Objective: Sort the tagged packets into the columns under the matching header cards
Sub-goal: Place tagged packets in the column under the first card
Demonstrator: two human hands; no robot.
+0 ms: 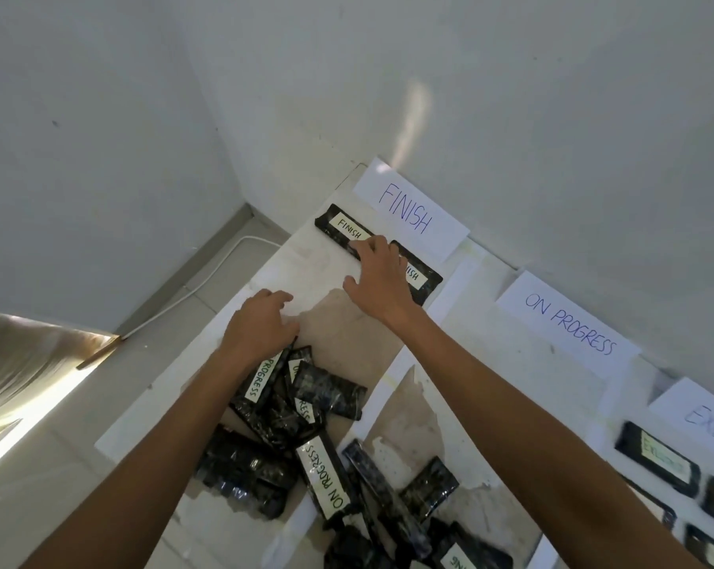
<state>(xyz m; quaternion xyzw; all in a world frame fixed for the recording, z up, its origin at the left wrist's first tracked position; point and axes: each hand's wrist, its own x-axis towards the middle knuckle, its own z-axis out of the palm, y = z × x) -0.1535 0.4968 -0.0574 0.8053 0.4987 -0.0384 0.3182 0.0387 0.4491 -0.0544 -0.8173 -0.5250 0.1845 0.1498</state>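
Three white header cards lean against the wall: FINISH (408,211), ON PROGRESS (569,326) and a third card (708,420) cut off at the right edge. Two black packets tagged FINISH lie under the FINISH card, the far one (339,225) and the near one (423,277). My right hand (376,277) lies spread on the near one, fingertips reaching the far one. My left hand (261,326) rests palm down on the table, its heel over the top of a packet tagged ON PROGRESS (263,377). A loose pile of black packets (265,466) lies near me.
Several tagged packets (659,462) lie in a column under the third card at the right. The table's left edge (191,355) drops to a tiled floor with a white cable (207,281). White walls close the corner behind the cards.
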